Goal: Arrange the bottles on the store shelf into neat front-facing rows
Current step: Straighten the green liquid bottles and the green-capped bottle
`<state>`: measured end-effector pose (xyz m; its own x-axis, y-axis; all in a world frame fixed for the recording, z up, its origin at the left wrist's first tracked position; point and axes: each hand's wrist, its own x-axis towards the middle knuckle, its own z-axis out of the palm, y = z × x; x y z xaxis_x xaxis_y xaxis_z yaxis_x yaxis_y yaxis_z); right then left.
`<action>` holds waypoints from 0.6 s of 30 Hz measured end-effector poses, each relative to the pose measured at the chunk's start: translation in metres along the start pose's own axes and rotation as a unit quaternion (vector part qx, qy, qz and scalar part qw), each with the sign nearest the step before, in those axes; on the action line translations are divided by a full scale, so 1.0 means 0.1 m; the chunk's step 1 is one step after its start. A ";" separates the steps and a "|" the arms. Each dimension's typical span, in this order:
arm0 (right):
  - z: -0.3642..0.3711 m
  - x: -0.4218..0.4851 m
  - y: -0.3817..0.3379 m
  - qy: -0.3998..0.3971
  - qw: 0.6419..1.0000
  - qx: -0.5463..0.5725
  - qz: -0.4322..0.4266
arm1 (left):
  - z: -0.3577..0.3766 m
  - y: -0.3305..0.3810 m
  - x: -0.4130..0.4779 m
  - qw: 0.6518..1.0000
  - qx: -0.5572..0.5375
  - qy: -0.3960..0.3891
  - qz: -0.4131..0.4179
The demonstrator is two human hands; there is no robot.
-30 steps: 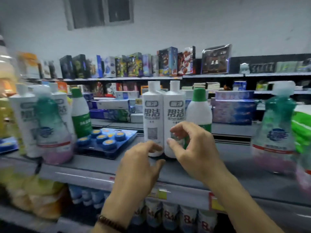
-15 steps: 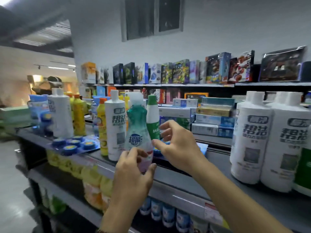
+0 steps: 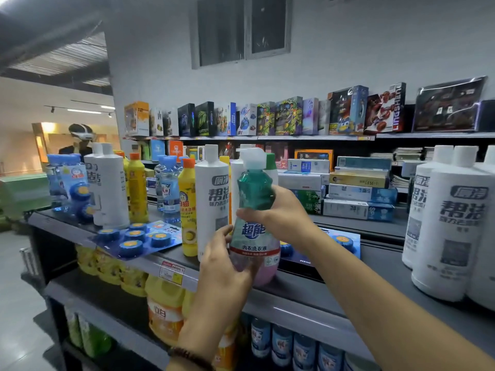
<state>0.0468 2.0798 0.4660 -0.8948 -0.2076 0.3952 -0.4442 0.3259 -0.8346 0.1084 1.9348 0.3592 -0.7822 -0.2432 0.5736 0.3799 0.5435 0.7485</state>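
A green-and-pink pump bottle (image 3: 254,231) with a white pump top stands at the front of the grey shelf (image 3: 289,298), its label facing me. My left hand (image 3: 222,263) grips its lower body. My right hand (image 3: 286,212) holds its green neck from the right. Just behind it stands a tall white bottle (image 3: 211,202), with a yellow bottle (image 3: 188,207) to its left. Two more tall white bottles (image 3: 444,226) stand at the right end of the shelf. Further left are another white bottle (image 3: 109,186), an orange-capped yellow bottle (image 3: 136,188) and clear water bottles (image 3: 168,188).
A blue blister card of round blue tablets (image 3: 136,236) lies flat and overhangs the shelf front at left. Stacked boxes (image 3: 359,194) sit behind. Yellow jugs (image 3: 163,309) fill the lower shelf. A person wearing a headset (image 3: 80,137) stands far left.
My view swung left from the white bottles. Both hands left those bottles, reached the green-and-pink pump bottle and closed on it; it now sits closer to me.
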 end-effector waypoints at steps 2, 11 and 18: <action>0.00 -0.01 -0.01 0.010 1.000 0.014 -0.007 | 0.02 -0.03 0.04 1.000 -0.021 -0.009 -0.005; -0.66 -0.32 -0.39 0.026 0.996 0.070 -0.052 | 0.16 0.52 0.00 0.974 -0.210 -0.091 0.005; -1.46 -0.82 -0.36 0.052 0.997 0.025 -0.049 | 0.70 1.09 -0.18 0.939 -0.313 -0.142 0.000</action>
<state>0.1293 2.2199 0.5195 -0.8485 -0.1387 0.5106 -0.5287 0.2625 -0.8072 0.1297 2.0543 0.4070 -0.8482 0.0297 0.5289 0.5268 -0.0575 0.8480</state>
